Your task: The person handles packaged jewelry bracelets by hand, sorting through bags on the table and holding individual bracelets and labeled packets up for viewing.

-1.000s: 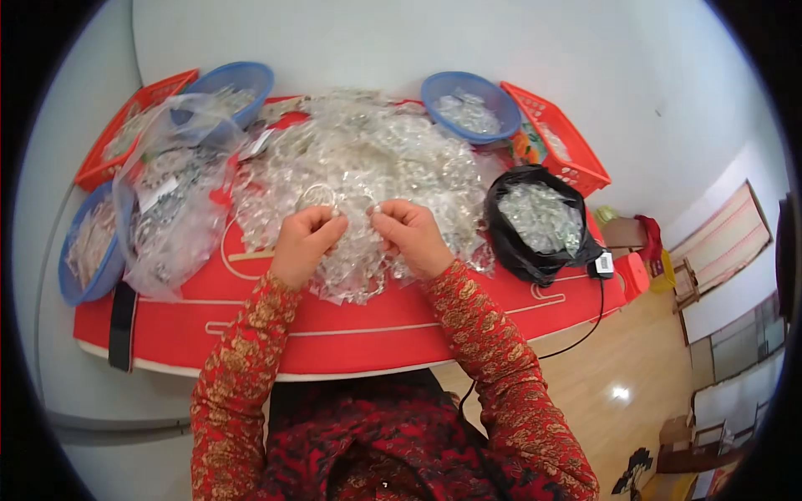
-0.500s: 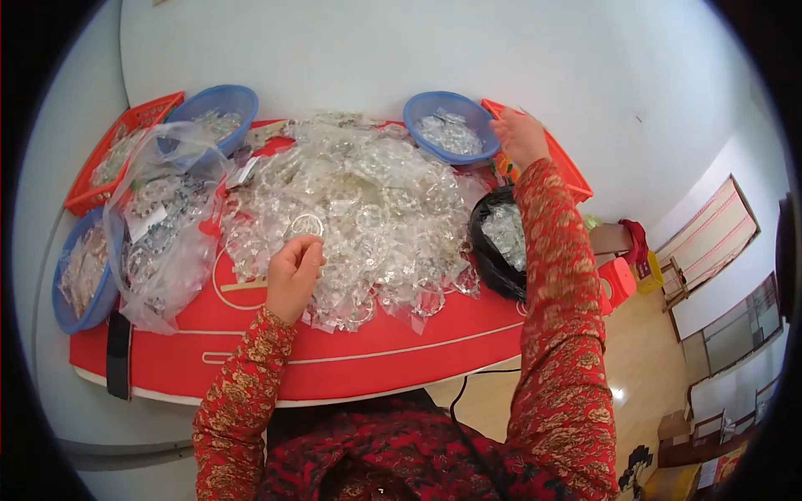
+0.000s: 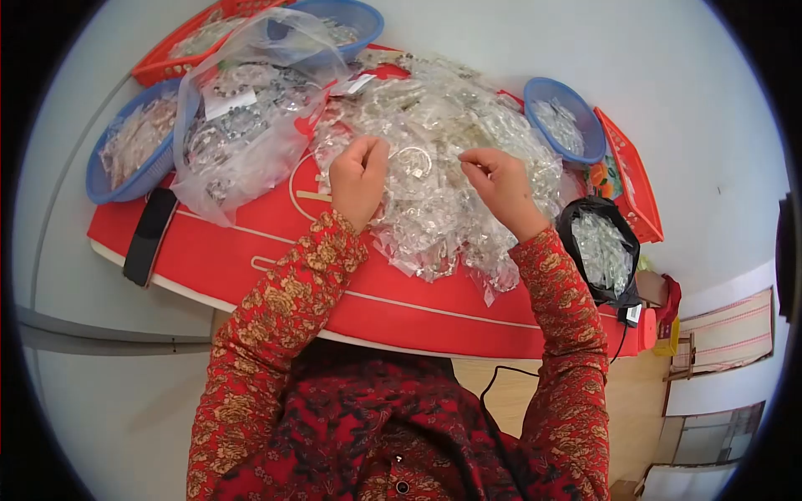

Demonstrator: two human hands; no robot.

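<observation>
My left hand (image 3: 359,182) is closed, thumb against the curled fingers, over the left part of the pile. A thin pale bracelet (image 3: 430,163) shows at its fingertips, with the hand shut on its near side. To the right, my right hand (image 3: 501,190) pinches thumb and forefinger together above the pile; what is between them is too small to make out. Beneath both hands spreads a large heap of clear plastic packets (image 3: 451,221) with shiny beaded jewellery inside. The heap lies on a red table cover (image 3: 393,321).
A clear bag of bracelets (image 3: 251,150) and a blue basket (image 3: 154,175) stand left, beside a black phone-like slab (image 3: 150,238). Another blue basket (image 3: 598,142), a red crate (image 3: 639,184) and a black bag (image 3: 631,250) line the right side.
My right hand has come back from the red crate at the far right to above the pile, near my left hand. The view has turned, so the table appears shifted and tilted.
</observation>
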